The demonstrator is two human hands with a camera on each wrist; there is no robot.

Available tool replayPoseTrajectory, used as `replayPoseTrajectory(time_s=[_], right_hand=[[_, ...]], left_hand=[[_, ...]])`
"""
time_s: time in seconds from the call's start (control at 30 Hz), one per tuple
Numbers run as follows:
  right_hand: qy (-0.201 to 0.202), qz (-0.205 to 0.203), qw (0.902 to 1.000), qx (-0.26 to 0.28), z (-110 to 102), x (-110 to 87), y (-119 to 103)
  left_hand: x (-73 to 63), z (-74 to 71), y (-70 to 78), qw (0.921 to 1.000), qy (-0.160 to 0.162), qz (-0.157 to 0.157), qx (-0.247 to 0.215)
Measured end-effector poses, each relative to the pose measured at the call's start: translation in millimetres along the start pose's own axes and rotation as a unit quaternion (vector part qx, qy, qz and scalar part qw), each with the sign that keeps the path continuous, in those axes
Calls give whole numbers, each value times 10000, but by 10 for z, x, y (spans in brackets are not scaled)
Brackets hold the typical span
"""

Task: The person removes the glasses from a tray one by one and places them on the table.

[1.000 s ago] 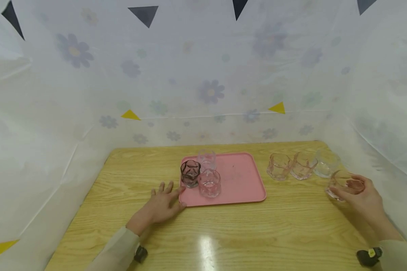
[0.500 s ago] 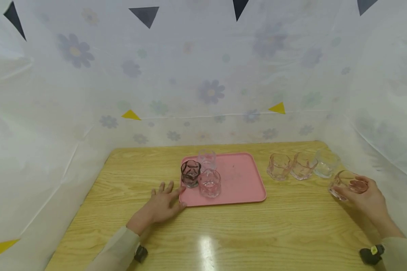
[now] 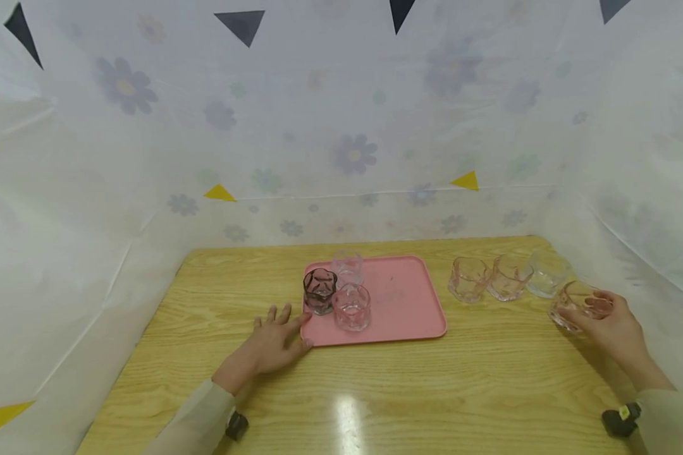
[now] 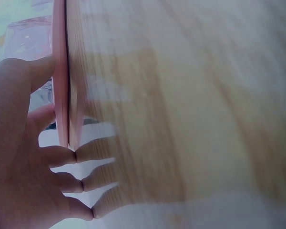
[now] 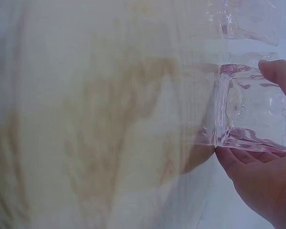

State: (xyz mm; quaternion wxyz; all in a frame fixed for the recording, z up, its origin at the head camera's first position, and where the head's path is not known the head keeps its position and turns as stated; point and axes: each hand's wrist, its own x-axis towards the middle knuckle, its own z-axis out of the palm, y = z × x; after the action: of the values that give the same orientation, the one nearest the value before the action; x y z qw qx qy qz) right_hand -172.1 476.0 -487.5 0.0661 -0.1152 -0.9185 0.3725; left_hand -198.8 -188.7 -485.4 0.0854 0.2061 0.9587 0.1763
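Observation:
My right hand (image 3: 617, 328) grips a pale pink drinking glass (image 5: 252, 112) with wavy sides, thumb on one side and fingers on the other. In the right wrist view the glass stands upright, its base at the table surface. On the left, my left hand (image 3: 276, 344) lies with fingers spread and fingertips on the table. Its thumb and index finger touch the left edge of the pink tray (image 3: 404, 303). The tray bears a dark grey glass (image 3: 320, 292), a clear glass (image 3: 347, 268) behind it and a pinkish glass (image 3: 351, 308) in front.
Left of the held glass, two pale pink glasses (image 3: 468, 280) and a clear glass (image 3: 546, 275) stand in a row near the table's back right. White flower-printed sheeting (image 3: 353, 126) encloses the wooden table (image 3: 398, 392) at the back and both sides.
My right hand and the held glass have shifted slightly right, then a little back toward the row of glasses. The left hand and the tray have stayed in place.

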Motion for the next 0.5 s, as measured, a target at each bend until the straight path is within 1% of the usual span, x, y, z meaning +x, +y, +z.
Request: replayPoseTrajectory(time_s=[0.37,0.5], right_hand=[[-212,-10,9996,185,-28,11,-65],[-109,-98,9998,119,-54,-5,-151]], left_hand=[[-10,-9,15,10000,-3,-43,-26],[-12,-13,18,10000,-16,-51,-56]])
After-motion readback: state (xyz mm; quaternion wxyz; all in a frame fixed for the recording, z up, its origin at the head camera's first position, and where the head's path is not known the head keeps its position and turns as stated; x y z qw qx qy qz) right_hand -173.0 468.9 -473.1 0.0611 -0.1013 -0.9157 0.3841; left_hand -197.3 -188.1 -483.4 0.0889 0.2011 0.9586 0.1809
